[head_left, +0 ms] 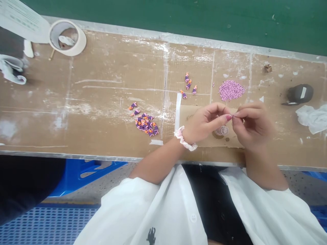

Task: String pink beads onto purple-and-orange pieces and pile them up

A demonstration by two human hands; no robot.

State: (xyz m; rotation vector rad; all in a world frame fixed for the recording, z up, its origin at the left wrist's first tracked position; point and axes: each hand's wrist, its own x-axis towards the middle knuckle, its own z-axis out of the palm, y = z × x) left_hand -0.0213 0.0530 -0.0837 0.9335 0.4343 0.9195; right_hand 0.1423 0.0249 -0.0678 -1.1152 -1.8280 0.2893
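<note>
My left hand (208,120), with a scrunchie (184,139) on its wrist, is closed in a pinch. Fingertip to fingertip with it, my right hand (251,124) also pinches, slightly blurred. Whatever lies between the fingertips is too small to name. Under them, a small clear round container (222,130) stands on a brown paper sheet (194,110). Just beyond the hands lies a heap of tiny pink-purple pieces (231,90). Several small purple figures with orange tops (188,84) lie left of that heap, and a larger cluster of such figures (146,124) sits further left.
A wide roll of tape (81,42) and a white sheet (27,23) occupy the far left. To the right are a black rounded object (300,93), crumpled white material (313,117) and a small brown scrap (268,68). A blue stool (76,173) stands below the table's front edge.
</note>
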